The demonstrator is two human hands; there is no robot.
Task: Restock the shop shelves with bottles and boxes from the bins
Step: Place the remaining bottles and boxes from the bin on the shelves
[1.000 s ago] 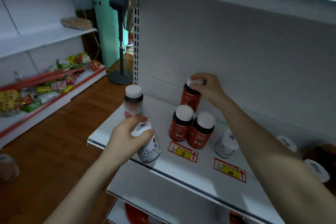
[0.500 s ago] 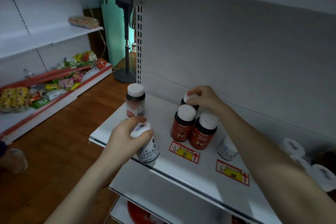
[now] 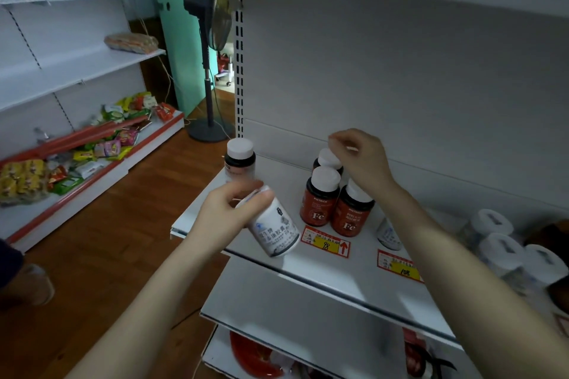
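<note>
Red white-capped bottle (image 3: 328, 160) set on white metal shelf (image 3: 323, 274), 12 o'clock of two twins (image 3: 320, 197) | right hand (image 3: 361, 157) just lifted off, fingers loose, empty | left hand (image 3: 228, 212) grips tilted white bottle (image 3: 275, 229), 8 o'clock; I'd shelve it next.

Head view, close, down onto shelf (image 3: 338, 283)

— Where is the left hand?
— The left hand (image 3: 228, 212) is low and near the middle, on a bare forearm that reaches up from the bottom left. Its fingers and thumb wrap the top of a tilted white bottle (image 3: 275, 229).
— And the right?
— The right hand (image 3: 360, 160) is higher and further in, wrist bent downward. Its fingers are loosely curled, slightly blurred, gripping nothing. Its bare forearm comes in from the lower right.
</note>
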